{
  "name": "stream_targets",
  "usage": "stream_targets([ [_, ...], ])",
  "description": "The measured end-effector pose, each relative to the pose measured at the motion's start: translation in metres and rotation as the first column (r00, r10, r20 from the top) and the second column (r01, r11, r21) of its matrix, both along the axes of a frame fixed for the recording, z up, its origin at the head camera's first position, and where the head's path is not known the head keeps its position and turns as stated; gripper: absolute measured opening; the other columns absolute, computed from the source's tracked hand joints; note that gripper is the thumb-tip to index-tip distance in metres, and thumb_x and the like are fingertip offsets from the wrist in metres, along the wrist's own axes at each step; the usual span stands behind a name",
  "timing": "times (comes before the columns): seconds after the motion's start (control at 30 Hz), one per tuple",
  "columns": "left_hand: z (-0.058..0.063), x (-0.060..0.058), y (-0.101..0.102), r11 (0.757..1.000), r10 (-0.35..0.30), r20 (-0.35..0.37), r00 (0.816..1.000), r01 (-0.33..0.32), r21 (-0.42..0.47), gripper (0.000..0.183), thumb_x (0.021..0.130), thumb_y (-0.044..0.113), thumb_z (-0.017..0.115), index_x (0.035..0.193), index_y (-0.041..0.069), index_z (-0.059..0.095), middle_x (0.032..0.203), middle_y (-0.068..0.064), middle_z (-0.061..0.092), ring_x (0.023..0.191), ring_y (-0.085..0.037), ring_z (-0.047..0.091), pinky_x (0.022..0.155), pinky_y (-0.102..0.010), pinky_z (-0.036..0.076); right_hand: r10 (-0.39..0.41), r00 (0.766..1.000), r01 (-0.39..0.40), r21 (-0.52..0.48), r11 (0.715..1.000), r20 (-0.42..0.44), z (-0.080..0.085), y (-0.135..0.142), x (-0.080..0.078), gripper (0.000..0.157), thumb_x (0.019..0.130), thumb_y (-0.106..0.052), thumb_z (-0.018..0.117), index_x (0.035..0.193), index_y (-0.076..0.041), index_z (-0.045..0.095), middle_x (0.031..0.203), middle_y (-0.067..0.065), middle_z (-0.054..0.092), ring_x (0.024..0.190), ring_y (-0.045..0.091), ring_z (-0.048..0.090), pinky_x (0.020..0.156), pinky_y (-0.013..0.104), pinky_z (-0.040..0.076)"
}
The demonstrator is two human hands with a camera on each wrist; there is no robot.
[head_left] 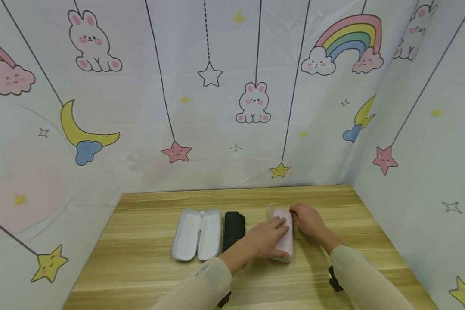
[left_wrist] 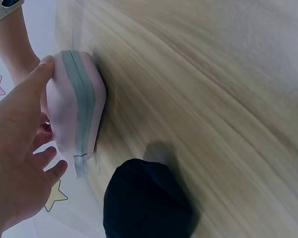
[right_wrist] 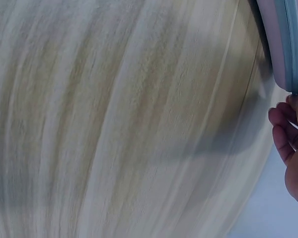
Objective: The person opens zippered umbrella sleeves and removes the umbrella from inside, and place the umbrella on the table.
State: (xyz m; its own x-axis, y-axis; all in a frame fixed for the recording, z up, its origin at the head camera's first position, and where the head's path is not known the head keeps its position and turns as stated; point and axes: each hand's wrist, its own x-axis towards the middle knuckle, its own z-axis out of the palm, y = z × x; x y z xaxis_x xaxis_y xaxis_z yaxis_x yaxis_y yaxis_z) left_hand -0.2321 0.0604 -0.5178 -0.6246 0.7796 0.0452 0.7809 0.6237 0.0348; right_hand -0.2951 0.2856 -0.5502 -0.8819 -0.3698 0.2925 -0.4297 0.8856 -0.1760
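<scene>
A pink zippered pouch (head_left: 288, 241) with a grey-green zipper band (left_wrist: 82, 94) lies on the wooden table. Across its top rests my left hand (head_left: 266, 237), fingers spread, thumb (left_wrist: 42, 74) against one end. My right hand (head_left: 308, 220) is at the pouch's far right corner. Its curled fingertips (right_wrist: 280, 116) pinch at the end of the zipper, where the pull itself is hidden by them. A light loop (head_left: 271, 209) sticks out at the pouch's far left corner.
Left of the pouch lies a black folded bundle (head_left: 234, 228), partly covered by my left forearm. Beside it an open white glasses case (head_left: 197, 237) shows its pale inside. Printed curtains (head_left: 217, 172) rise at the table's back edge and along both sides.
</scene>
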Motion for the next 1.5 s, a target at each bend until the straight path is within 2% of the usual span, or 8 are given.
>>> stream_targets([
  [0.3, -0.004, -0.002, 0.0, 0.999, 0.026, -0.016, 1.0, -0.027, -0.026, 0.093, 0.084, 0.081, 0.045, 0.156, 0.024, 0.033, 0.163, -0.003, 0.023, 0.15, -0.02, 0.021, 0.116, -0.032, 0.029, -0.008, 1.0, 0.009, -0.015, 1.0, 0.03, -0.002, -0.002, -0.001, 0.011, 0.096, -0.007, 0.061, 0.093, -0.013, 0.069, 0.089, 0.002, 0.067, 0.081, 0.025, 0.065, 0.072, 0.046, 0.054],
  [0.5, -0.008, -0.005, 0.003, 0.998, 0.056, 0.0, 0.998, -0.056, -0.015, 0.095, 0.08, 0.085, 0.045, 0.154, 0.027, 0.036, 0.162, 0.0, 0.025, 0.149, -0.018, 0.022, 0.115, -0.031, 0.03, -0.001, 1.0, 0.002, -0.012, 1.0, 0.027, -0.001, -0.001, 0.0, 0.01, 0.096, -0.007, 0.061, 0.092, -0.013, 0.068, 0.085, 0.001, 0.064, 0.077, 0.023, 0.063, 0.068, 0.044, 0.053],
  [0.83, -0.013, -0.006, 0.005, 0.996, 0.086, -0.017, 0.996, -0.086, -0.013, 0.093, 0.077, 0.088, 0.042, 0.151, 0.031, 0.039, 0.16, 0.003, 0.029, 0.147, -0.014, 0.025, 0.112, -0.03, 0.035, 0.011, 1.0, -0.011, -0.009, 1.0, 0.004, 0.0, 0.0, 0.006, 0.012, 0.096, -0.007, 0.063, 0.087, -0.014, 0.065, 0.079, -0.001, 0.06, 0.071, 0.021, 0.06, 0.063, 0.042, 0.051],
  [1.07, -0.013, -0.006, 0.005, 0.996, 0.083, 0.001, 0.997, -0.083, 0.015, 0.093, 0.078, 0.086, 0.046, 0.151, 0.029, 0.041, 0.159, 0.002, 0.03, 0.147, -0.015, 0.025, 0.112, -0.031, 0.035, 0.017, 1.0, -0.017, -0.019, 1.0, 0.007, -0.002, 0.006, 0.008, 0.011, 0.097, -0.007, 0.061, 0.089, -0.013, 0.066, 0.075, -0.004, 0.056, 0.066, 0.015, 0.054, 0.062, 0.038, 0.048],
  [1.2, -0.015, -0.006, 0.005, 0.997, 0.077, -0.012, 0.997, -0.077, 0.026, 0.092, 0.078, 0.085, 0.046, 0.15, 0.028, 0.041, 0.159, 0.001, 0.03, 0.147, -0.016, 0.026, 0.111, -0.031, 0.036, 0.031, 0.999, -0.031, -0.032, 0.999, 0.009, -0.003, 0.008, 0.009, 0.012, 0.097, -0.006, 0.061, 0.089, -0.012, 0.067, 0.074, -0.005, 0.054, 0.063, 0.013, 0.051, 0.06, 0.036, 0.046],
  [1.5, -0.015, -0.003, 0.005, 0.996, 0.075, -0.015, 0.997, -0.075, 0.046, 0.09, 0.08, 0.083, 0.047, 0.15, 0.026, 0.042, 0.16, -0.002, 0.029, 0.147, -0.018, 0.025, 0.108, -0.033, 0.041, 0.036, 0.999, -0.035, -0.043, 0.998, 0.006, -0.003, 0.009, 0.011, 0.01, 0.095, -0.006, 0.064, 0.089, -0.013, 0.068, 0.076, -0.005, 0.057, 0.066, 0.013, 0.054, 0.062, 0.036, 0.047],
])
